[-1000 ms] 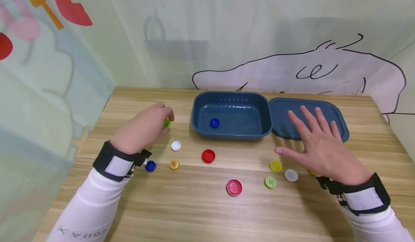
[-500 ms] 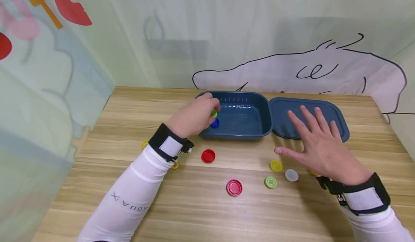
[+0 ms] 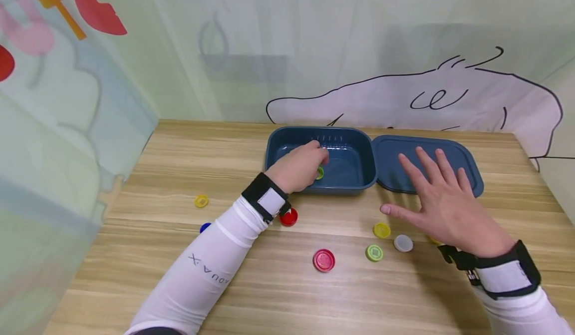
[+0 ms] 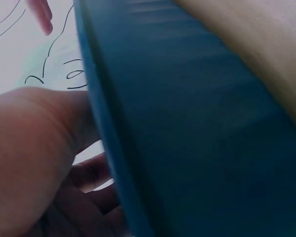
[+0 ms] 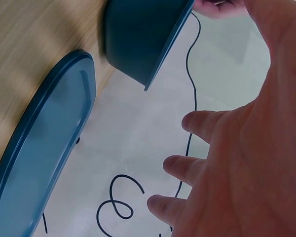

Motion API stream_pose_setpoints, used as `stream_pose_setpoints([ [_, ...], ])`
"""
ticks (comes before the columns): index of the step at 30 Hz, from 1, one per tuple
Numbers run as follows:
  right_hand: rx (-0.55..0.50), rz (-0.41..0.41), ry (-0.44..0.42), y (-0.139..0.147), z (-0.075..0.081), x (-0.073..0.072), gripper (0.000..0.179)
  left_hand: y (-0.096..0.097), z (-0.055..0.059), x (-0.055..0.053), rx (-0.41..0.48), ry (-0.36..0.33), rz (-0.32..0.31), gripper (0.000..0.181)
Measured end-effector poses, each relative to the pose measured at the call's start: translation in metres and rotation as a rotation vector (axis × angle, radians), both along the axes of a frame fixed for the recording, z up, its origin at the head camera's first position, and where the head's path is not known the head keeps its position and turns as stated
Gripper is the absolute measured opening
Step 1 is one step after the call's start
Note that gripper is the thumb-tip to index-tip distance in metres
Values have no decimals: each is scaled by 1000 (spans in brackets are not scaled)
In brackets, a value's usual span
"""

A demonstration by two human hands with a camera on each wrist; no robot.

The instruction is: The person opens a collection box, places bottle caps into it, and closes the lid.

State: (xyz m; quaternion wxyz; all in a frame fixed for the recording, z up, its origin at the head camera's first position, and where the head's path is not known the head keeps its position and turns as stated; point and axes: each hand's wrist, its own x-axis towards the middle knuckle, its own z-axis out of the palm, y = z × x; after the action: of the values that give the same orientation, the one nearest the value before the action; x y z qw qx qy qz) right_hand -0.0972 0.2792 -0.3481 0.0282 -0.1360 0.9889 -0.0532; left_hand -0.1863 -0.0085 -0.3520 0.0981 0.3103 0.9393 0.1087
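My left hand (image 3: pixel 300 167) reaches over the near side of the blue plastic box (image 3: pixel 355 187). Its curled fingertips pinch a green bottle cap (image 3: pixel 320 172) inside the box. In the left wrist view the box wall (image 4: pixel 187 123) hides those fingertips. My right hand (image 3: pixel 449 205) is spread with straight fingers and holds nothing. It hovers over the near edge of the blue lid (image 3: pixel 386 160), which lies flat beside the box. The right wrist view shows the lid (image 5: pixel 54 133) and the box's outer wall (image 5: pixel 138 39) past my straight fingers.
Right of centre lie a yellow cap (image 3: pixel 382 230), a grey-white cap (image 3: pixel 403 243) and another green cap (image 3: pixel 375 252). A dark red cap (image 3: pixel 324 260) and a red cap (image 3: pixel 289 217) are nearer the middle. Left are a yellow cap (image 3: pixel 201 201) and a partly covered blue cap (image 3: pixel 204 227).
My left hand has carried the green cap from the left of the table rightward into the box. Its arm now covers a white and an orange-yellow cap; the right hand stays put.
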Motion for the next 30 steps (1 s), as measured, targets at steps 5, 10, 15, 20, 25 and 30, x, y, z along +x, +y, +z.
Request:
stream_pose_setpoints([
  [5,-3,1,-14,0,0,0,107,-8,3,1,16,13,3,32],
  [10,-6,4,-10,1,0,1,107,-28,15,4,27,64,27,33],
  [15,-9,10,-2,0,-1,0,107,-54,27,11,54,88,71,37],
  [20,-3,9,-14,0,-2,0,107,-81,34,18,26,105,120,44],
  [25,0,9,-13,-1,-2,1,108,-118,32,27,3,118,167,46],
  [30,-1,13,3,0,-1,-1,107,-160,22,40,-1,78,250,46],
])
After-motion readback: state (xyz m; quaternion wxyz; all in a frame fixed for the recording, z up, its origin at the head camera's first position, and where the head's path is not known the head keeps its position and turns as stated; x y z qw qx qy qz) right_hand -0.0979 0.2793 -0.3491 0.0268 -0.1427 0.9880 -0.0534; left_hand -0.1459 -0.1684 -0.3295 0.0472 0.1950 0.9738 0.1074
